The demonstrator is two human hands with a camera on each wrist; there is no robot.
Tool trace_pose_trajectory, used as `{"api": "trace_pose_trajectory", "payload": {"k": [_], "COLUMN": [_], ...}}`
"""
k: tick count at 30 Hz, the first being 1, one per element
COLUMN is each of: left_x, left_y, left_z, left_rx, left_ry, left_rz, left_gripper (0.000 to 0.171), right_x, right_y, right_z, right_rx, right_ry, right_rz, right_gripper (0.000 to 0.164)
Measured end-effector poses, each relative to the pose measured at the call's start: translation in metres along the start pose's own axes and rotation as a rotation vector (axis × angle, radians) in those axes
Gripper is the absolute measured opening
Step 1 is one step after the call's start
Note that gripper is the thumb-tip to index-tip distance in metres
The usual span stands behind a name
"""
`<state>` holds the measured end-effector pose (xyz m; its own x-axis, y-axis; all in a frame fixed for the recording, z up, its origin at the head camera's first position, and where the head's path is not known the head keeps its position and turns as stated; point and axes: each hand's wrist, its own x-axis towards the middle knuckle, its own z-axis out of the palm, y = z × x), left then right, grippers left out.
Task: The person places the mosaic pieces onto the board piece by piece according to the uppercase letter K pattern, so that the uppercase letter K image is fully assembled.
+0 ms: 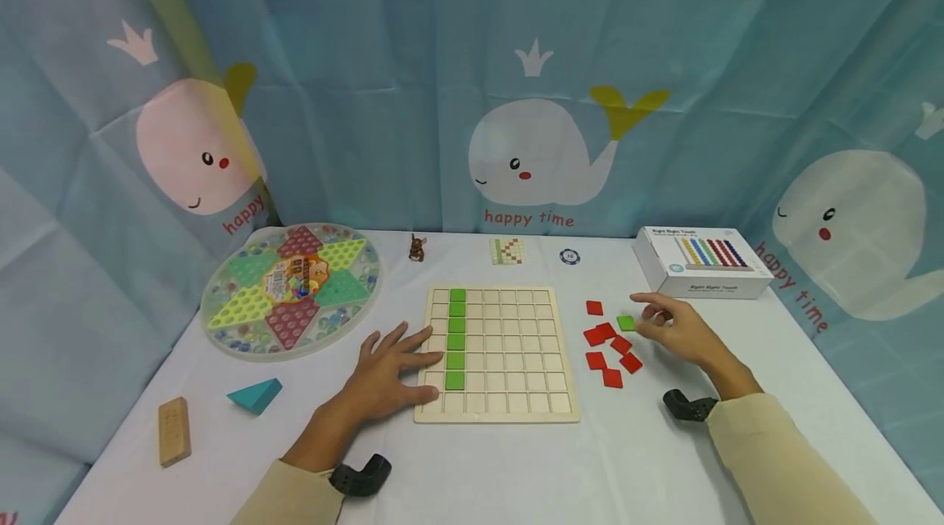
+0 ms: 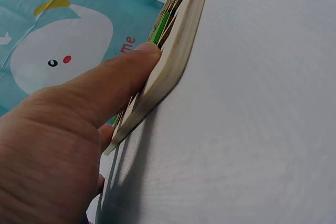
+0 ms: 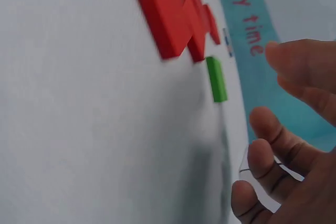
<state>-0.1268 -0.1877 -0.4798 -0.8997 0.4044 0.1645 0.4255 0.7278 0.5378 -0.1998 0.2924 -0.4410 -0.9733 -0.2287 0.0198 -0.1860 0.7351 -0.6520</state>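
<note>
A wooden grid board (image 1: 509,418) lies flat on the white table. Its second column from the left carries several green square tiles (image 1: 456,360), with the bottom cell of that column bare. With fingers spread, my left hand (image 1: 391,373) rests on the board's left edge; in the left wrist view the thumb (image 2: 123,74) touches the rim. To the right of the board, my right hand (image 1: 674,332) hovers beside a loose green tile (image 1: 625,323), its fingers loosely bent and apart, holding nothing. Several red square tiles (image 1: 612,378) are scattered between that hand and the board, some overlapping.
A round Chinese checkers board (image 1: 297,324) lies at the back left. Nearer me are a teal wedge (image 1: 256,396) and a wooden block (image 1: 174,432). Along the back stand a small brown figurine (image 1: 416,247), a pattern card (image 1: 508,251), a round chip (image 1: 569,256) and a white box (image 1: 701,263).
</note>
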Motion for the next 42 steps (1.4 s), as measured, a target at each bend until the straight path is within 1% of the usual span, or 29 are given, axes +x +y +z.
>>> {"api": "trace_pose_trajectory", "payload": {"k": [4, 8, 13, 15, 22, 27, 33, 37, 42], "left_x": [0.0, 0.0, 0.0, 0.0, 0.001, 0.0, -0.001, 0.0, 0.001], "left_y": [-0.001, -0.001, -0.001, -0.001, 0.0, -0.001, -0.001, -0.001, 0.0], "left_z": [0.001, 0.0, 0.0, 0.0, 0.0, 0.0, 0.001, 0.0, -0.001], "left_rx": [0.003, -0.001, -0.006, -0.003, -0.016, -0.015, -0.024, -0.025, -0.024], "left_ry": [-0.007, 0.002, -0.001, -0.001, 0.008, 0.015, 0.029, 0.008, -0.012], "left_rz": [0.0, 0.009, 0.011, 0.009, 0.009, 0.01, 0.028, 0.012, -0.002], "left_gripper": [0.058, 0.057, 0.056, 0.056, 0.057, 0.057, 0.056, 0.056, 0.057], "right_x": [0.006, 0.012, 0.016, 0.015, 0.005, -0.006, -0.022, -0.032, -0.044], "right_y": [0.005, 0.007, 0.006, 0.004, 0.003, -0.001, -0.017, -0.03, -0.044], "right_z": [0.002, 0.005, 0.007, 0.008, 0.003, -0.005, -0.013, -0.018, -0.021], "right_rx": [-0.026, -0.053, -0.11, -0.135, -0.143, -0.139, -0.123, -0.115, -0.124], "right_ry": [-0.049, -0.088, -0.125, -0.121, -0.024, 0.047, 0.141, 0.199, 0.265], "right_rz": [0.024, 0.04, 0.112, 0.118, 0.087, 0.039, -0.017, -0.056, -0.143], "right_gripper": [0.047, 0.045, 0.036, 0.032, 0.029, 0.029, 0.03, 0.031, 0.032]}}
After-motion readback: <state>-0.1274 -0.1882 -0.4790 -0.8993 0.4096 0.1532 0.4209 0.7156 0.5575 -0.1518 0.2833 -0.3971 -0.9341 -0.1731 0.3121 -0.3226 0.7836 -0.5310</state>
